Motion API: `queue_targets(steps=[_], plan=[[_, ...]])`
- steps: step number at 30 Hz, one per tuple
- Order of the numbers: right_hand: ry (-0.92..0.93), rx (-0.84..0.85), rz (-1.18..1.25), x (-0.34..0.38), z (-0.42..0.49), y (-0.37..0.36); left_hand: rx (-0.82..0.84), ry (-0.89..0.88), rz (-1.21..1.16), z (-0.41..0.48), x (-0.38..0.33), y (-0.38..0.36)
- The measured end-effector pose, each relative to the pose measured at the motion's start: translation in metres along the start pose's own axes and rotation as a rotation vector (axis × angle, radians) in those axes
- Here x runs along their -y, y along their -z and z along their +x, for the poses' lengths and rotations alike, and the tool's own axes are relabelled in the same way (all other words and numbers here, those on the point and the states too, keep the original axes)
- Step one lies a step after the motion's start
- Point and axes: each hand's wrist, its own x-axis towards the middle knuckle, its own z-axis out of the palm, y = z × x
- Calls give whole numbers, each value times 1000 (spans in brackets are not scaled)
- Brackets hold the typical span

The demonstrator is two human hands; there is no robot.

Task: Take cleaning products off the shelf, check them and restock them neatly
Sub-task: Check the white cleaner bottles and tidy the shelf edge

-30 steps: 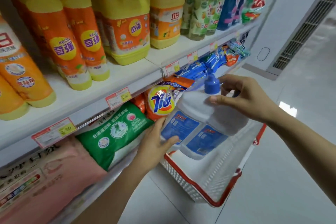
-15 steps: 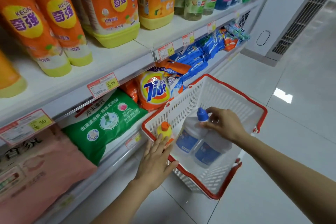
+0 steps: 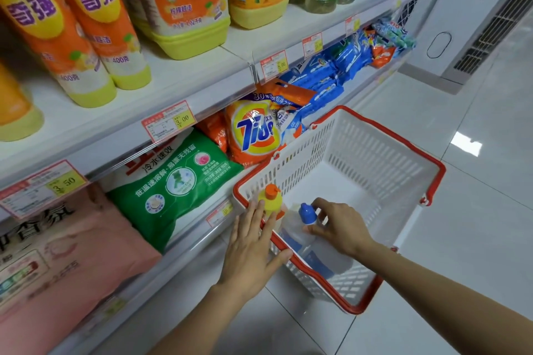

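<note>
left hand (image 3: 253,242) flat, fingers straight, on rim of basket (image 3: 403,179) | right hand (image 3: 339,228) pinching neck of blue-capped bottle (image 3: 323,259), tilted inside basket | yellow bottle (image 3: 271,203) upright in basket corner, at left fingertips

The basket (image 3: 360,153) sits on the floor (image 3: 476,239), right of the shelf (image 3: 109,138). Inside, at its left corner, a small bottle (image 3: 269,203) stands beside a large bottle (image 3: 314,256).

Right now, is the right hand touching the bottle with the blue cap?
Touching. The head view shows the right hand pinching the blue-capped bottle just below its cap, thumb and fingers on it, inside the basket.
</note>
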Motion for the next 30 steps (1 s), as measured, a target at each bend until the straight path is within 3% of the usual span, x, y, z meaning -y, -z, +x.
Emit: queue_targets(steps=[5, 7, 9, 11, 14, 19, 24, 30], plan=[[-19, 154, 28, 11, 2, 1, 95, -4, -78, -4, 1, 25], [-22, 237, -53, 18, 3, 6, 45, -20, -152, -14, 7, 44], [18, 208, -206, 33, 4, 19, -85, -40, -219, -30, 20, 64], [130, 57, -215, 62, 3, 41, -297, -57, -228, -52, 40, 88], [450, -103, 81, 139, -3, 72, -634, -9, -136, -100, 77, 130], [925, -43, 472, 299, -42, 89, -913, 319, 153, -214, 142, 186], [1103, 100, 651, 432, -69, 62, -914, 697, 298, -333, 198, 208], [1152, 298, 775, 568, -95, 28, -682, 939, 314, -418, 243, 217]])
